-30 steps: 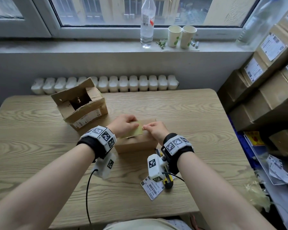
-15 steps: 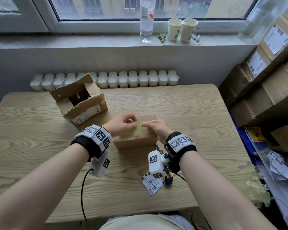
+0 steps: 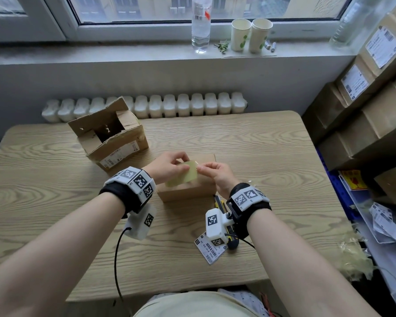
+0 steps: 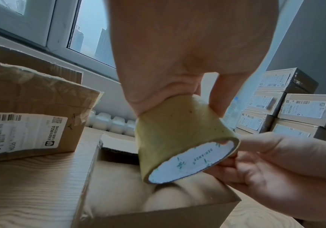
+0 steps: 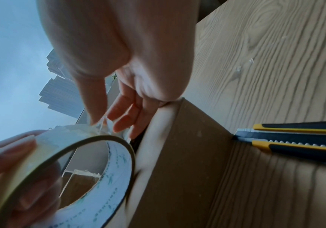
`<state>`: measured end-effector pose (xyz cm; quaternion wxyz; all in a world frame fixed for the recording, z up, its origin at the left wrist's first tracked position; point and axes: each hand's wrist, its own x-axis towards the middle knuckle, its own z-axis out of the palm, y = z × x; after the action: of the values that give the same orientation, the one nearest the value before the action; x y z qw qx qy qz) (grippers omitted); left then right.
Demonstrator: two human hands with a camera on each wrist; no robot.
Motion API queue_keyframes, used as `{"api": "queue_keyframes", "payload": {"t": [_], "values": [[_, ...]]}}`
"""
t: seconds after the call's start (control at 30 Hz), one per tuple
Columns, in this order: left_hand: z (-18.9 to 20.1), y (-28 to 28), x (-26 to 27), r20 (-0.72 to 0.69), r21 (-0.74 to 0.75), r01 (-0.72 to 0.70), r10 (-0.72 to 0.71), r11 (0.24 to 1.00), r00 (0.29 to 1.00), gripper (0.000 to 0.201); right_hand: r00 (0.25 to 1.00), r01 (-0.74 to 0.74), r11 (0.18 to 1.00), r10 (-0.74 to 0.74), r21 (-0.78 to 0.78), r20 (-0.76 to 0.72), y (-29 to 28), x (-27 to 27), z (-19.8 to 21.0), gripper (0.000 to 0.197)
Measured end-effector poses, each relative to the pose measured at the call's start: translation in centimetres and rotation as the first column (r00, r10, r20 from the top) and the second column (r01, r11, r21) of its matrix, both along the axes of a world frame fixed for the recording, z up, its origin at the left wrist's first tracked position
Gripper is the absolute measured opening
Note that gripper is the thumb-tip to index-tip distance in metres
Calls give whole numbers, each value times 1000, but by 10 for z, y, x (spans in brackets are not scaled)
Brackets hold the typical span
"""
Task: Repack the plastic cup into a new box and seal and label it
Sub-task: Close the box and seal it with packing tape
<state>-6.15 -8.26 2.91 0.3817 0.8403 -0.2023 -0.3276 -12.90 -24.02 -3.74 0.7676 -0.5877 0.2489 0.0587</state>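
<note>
since a second ago the yellowish roll of packing tape [image 3: 183, 177], gripped by the left hand [image 3: 167, 167], has been lifted slightly over the small brown cardboard box [image 3: 188, 191], and its free end is pinched by the right hand [image 3: 217, 175], so sealing seems about to begin.

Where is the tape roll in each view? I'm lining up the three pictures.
Head: tape roll at centre, between both hands, above the small box.
Left wrist: tape roll at centre, under the left hand.
Right wrist: tape roll lower left.
Shared landmark: the small box.

bare forearms | black wristbands [image 3: 121, 197] | white tagged cameras [image 3: 215, 224] | black cable [image 3: 116, 259]
</note>
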Motion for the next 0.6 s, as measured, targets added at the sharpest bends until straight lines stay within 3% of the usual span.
{"api": "queue_keyframes", "payload": {"t": [0.17, 0.43, 0.6], "values": [[0, -2, 1, 63, 42, 13, -15, 999, 998, 3, 999, -26, 1000, 27, -17, 28, -2, -2, 3, 9], [3, -21, 9, 166, 199, 62, -96, 978, 982, 17, 988, 119, 989, -127, 85, 93, -7, -9, 3, 14], [1, -34, 4, 227, 237, -20, -35, 971, 973, 25, 989, 146, 989, -145, -10, 36, -14, -8, 4, 10]]}}
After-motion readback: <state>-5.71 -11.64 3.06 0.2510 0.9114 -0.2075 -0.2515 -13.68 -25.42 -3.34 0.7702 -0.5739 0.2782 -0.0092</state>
